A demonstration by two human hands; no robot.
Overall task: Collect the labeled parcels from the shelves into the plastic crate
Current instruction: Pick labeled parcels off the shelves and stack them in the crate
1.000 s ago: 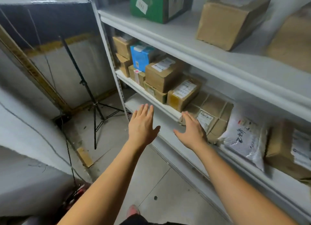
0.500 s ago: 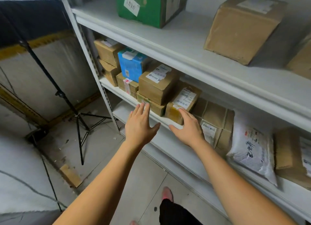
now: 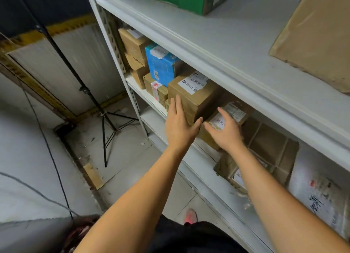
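Mid-frame the pick is only starting: the left hand [image 3: 180, 125] lies open and flat against the labelled brown parcel [image 3: 197, 97] on the middle shelf [image 3: 141, 91], the right hand [image 3: 226, 134], open and empty, hovers by a smaller parcel [image 3: 236, 110]; a firm two-handed grip likely comes next, with the crate out of view.

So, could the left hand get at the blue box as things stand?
Probably yes: the left hand is at the labelled brown box right beside the blue box, whose front face stands uncovered.
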